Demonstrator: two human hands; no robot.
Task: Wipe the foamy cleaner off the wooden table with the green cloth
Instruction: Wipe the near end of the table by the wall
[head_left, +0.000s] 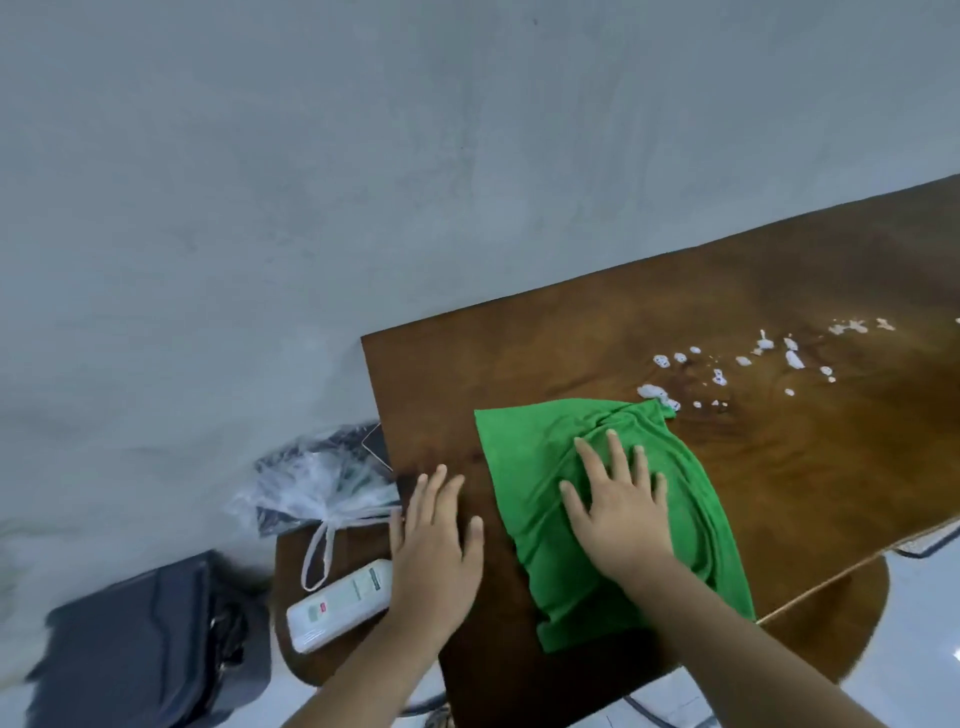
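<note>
A green cloth (524, 467) lies spread on the dark wooden table (779, 467), near its left end. My right hand (618, 514) presses flat on the cloth with fingers spread. My left hand (436, 540) rests flat on the bare wood by the table's left edge, beside the cloth. White foamy cleaner (727, 369) is scattered in blobs and streaks to the upper right of the cloth. The nearest blob (652, 392) touches the cloth's far corner.
A lower round wooden stool (291, 582) stands left of the table. On it lie a white bottle on its side (337, 608) and a tied clear plastic bag (322, 483). A dark bag (140, 654) sits on the floor. A grey wall rises behind.
</note>
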